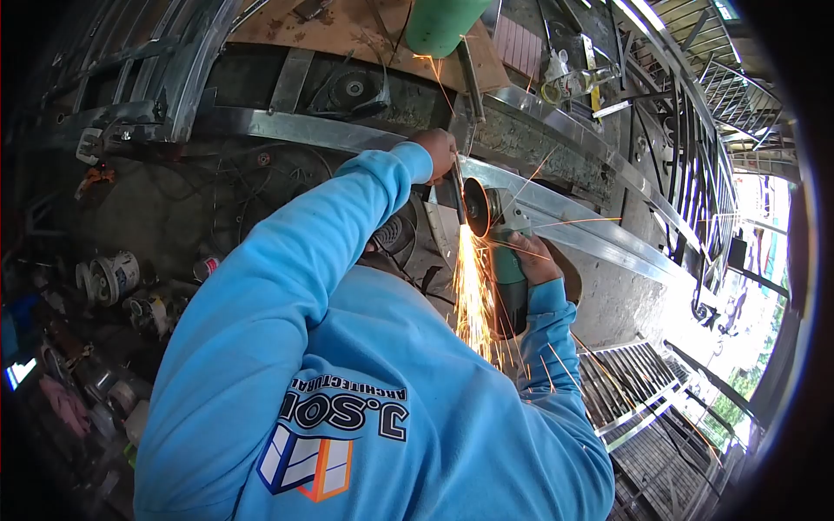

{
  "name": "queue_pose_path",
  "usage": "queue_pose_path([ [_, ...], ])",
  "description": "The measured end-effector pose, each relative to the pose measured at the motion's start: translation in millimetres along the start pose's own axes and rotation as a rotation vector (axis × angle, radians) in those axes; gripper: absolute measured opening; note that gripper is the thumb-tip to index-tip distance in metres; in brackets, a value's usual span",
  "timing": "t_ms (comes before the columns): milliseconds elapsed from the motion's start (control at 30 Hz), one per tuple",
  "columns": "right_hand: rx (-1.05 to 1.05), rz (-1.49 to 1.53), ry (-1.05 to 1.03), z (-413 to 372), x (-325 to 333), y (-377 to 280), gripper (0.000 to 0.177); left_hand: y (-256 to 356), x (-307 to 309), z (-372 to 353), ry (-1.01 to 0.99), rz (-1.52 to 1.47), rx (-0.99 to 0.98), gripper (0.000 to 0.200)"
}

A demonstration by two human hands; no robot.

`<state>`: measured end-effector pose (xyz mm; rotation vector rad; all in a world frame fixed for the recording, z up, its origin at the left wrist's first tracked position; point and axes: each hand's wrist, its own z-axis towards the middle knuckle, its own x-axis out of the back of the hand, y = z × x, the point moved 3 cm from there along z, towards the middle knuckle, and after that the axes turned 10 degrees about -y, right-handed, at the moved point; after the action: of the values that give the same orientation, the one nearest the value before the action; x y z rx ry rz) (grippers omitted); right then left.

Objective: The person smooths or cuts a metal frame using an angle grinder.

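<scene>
My right hand (534, 259) is wrapped round the body of a green angle grinder (510, 269), near the middle of the view. The grinder's disc (476, 207) is against a narrow metal bar (459, 195). Bright sparks (473, 295) stream from the contact down towards my blue sweatshirt (391, 347). My left hand (437, 152) is closed on the upper end of the bar, just left of the disc. Part of my left fingers is hidden behind the hand and cuff. A long metal beam (573, 233) runs behind the grinder.
A green cylinder (443, 24) stands at the top, near a brown board (321, 35). Another grinder-like tool (352, 89) lies behind the left part of the frame. A clear bottle (565, 87) is at upper right. Metal grilles (638, 373) stand at lower right; cans (113, 276) sit far left.
</scene>
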<state>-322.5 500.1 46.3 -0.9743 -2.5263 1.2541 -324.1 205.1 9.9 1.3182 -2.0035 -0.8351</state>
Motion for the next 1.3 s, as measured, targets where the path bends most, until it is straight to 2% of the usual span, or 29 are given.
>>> queue_pose_path([
  [133, -0.069, -0.059, 0.034, 3.9, 8.3, 9.7, 0.074, -1.2, 0.0, 0.3, 0.009, 0.007, -0.019, 0.015],
  [233, 0.02, 0.116, -0.058, 3.3, -4.4, 0.1, 0.076, 2.4, 0.7, -2.8, 0.0, 0.017, 0.004, 0.015],
  [333, 0.006, 0.026, -0.001, 0.7, -4.4, -5.2, 0.078, 1.8, 0.4, -2.4, 0.008, 0.026, -0.017, 0.014],
  [533, 0.027, 0.035, -0.012, 1.3, -3.9, -4.1, 0.076, 0.9, 0.7, -1.3, 0.009, 0.05, -0.029, 0.014],
  [633, -0.053, -0.07, -0.055, 3.7, 2.6, -3.3, 0.073, -0.7, 0.9, 1.9, -0.012, 0.059, -0.019, 0.014],
  [733, 0.004, 0.119, -0.09, 4.7, -4.9, -4.5, 0.072, -1.3, 0.1, 2.9, 0.011, 0.062, -0.022, 0.014],
  [1033, 0.065, 0.074, -0.018, -1.5, -20.7, -27.3, 0.077, -0.4, -0.1, 1.5, 0.012, 0.068, -0.033, 0.015],
  [1300, 0.054, 0.028, -0.005, 3.9, -12.2, -15.9, 0.08, 1.3, -0.3, 0.3, 0.004, 0.043, 0.003, 0.016],
])
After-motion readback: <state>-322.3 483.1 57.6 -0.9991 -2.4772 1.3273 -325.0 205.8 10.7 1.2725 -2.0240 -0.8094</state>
